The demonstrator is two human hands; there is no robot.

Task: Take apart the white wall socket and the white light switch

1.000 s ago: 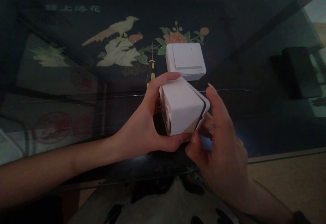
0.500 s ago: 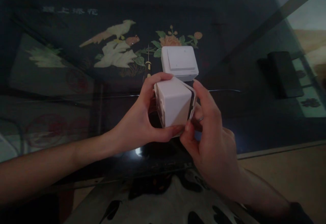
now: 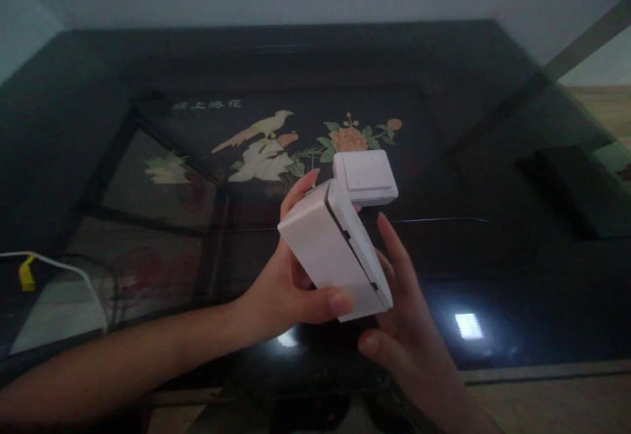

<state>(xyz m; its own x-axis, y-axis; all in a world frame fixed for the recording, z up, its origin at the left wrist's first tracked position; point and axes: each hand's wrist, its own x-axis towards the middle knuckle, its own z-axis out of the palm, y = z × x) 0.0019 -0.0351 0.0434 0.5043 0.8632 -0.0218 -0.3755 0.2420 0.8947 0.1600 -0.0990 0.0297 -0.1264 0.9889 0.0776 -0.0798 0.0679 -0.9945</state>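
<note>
My left hand is wrapped round a white wall-switch box, thumb on the near side and fingers at the far side. The box is tilted, with its cover plate facing right. A dark gap with small notches runs between cover and box. My right hand is beside the cover, fingers and thumb spread apart; some of its fingers are hidden behind the box. Just beyond lies a second white box with a rocker switch, on the black glossy table.
A painted bird and flowers decorate the tabletop. On the left is a white cable with a yellow tag. A dark object sits at the right. A pale wall stands behind the table.
The held box has turned so its cover seam faces up and right. My right hand has loosened from the cover and spread its fingers. The view has tilted up, showing the table's far edge.
</note>
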